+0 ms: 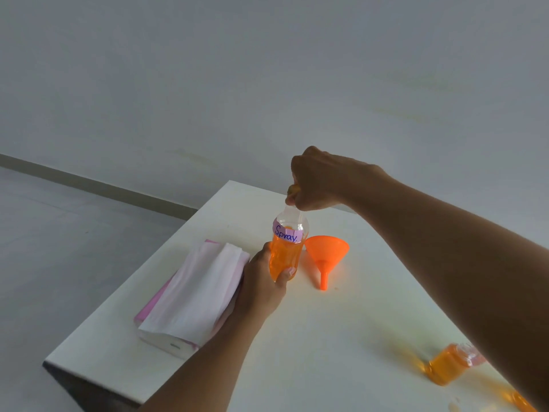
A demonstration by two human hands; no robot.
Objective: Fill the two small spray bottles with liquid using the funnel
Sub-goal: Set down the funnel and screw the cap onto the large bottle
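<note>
A clear spray bottle with orange liquid and a label reading "Spray" stands on the white table. My left hand grips its lower body. Directly above its neck my right hand is curled round the orange spray cap, whose thin tube runs down into the bottle. An orange funnel lies mouth-down just right of the bottle, spout pointing toward me. A second small bottle with orange liquid stands near the front right, partly hidden behind my right forearm.
A pack of white tissues in pink wrap lies left of the bottle, touching my left hand. Another orange object shows at the bottom right edge. The table's left edge drops to a grey floor.
</note>
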